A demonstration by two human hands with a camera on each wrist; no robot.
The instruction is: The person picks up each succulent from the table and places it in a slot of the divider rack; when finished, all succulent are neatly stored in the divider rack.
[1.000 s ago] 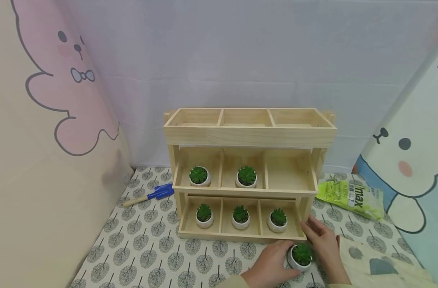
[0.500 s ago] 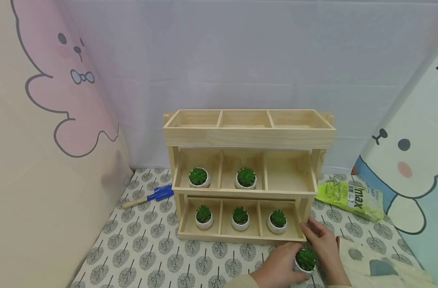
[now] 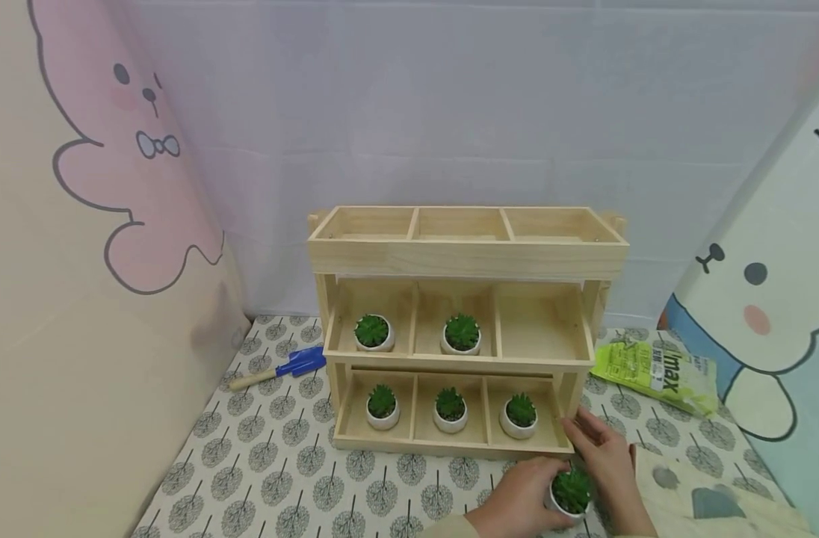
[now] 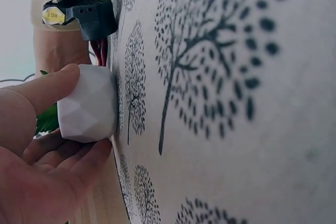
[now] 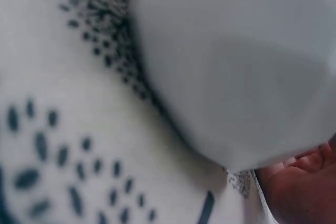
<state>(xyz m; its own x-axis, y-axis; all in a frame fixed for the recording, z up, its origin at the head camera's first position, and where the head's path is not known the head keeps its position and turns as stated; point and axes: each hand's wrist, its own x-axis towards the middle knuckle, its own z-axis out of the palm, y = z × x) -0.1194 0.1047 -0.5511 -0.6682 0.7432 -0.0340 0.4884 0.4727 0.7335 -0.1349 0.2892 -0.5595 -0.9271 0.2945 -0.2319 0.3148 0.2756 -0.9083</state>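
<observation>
My left hand [image 3: 520, 497] holds a small potted succulent [image 3: 572, 491] low at the table, in front of the wooden shelf's [image 3: 466, 258] right end. In the left wrist view, thumb and fingers lie on opposite sides of the white faceted pot [image 4: 88, 106]; its green leaves are mostly hidden by the hand. Just right of that plant, my right hand [image 3: 606, 457] touches the shelf's lower right corner with extended fingers; some fingertips are hidden. Close up, the white pot [image 5: 236, 72] fills much of the right wrist view.
Three potted succulents stand in the bottom tier and two in the middle tier, left and centre. A blue trowel [image 3: 302, 362] lies left of the shelf. A green bag [image 3: 658, 372] lies at right, with a beige cloth [image 3: 708, 497] nearer.
My left hand and its potted succulent have shifted right, closer to my right hand, then nearly stopped. The right hand stays at the shelf corner.
</observation>
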